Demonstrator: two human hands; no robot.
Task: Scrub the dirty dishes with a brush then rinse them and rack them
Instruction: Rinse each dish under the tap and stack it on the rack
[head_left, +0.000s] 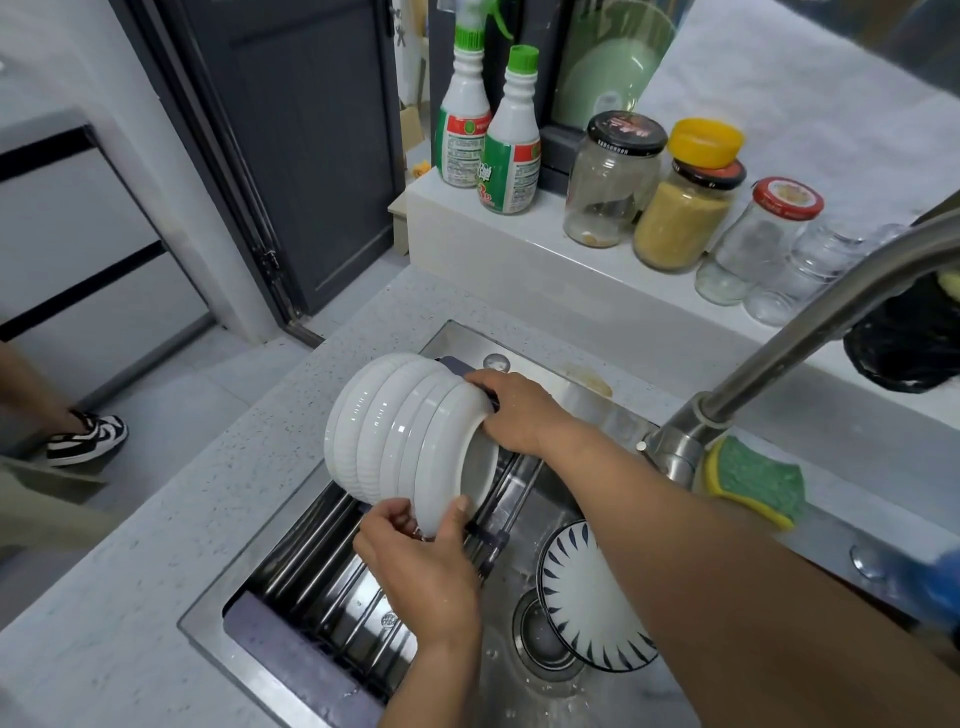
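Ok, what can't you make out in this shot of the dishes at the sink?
All head view.
Stack of white ceramic dishes: insides hidden by one another; the left hand and right hand cover parts of the nearest rim.
White round plate with dark blue rays in the steel sink: right side hidden by the right forearm.
Blue object at the right edge: blurred and cut off, unidentifiable.

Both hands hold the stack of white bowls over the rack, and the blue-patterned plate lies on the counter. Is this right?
Not quite. The blue-patterned plate is not on the counter; it leans inside the sink by the drain, as the head view shows. The rest is right: left hand and right hand hold the stack of white bowls over the rack.
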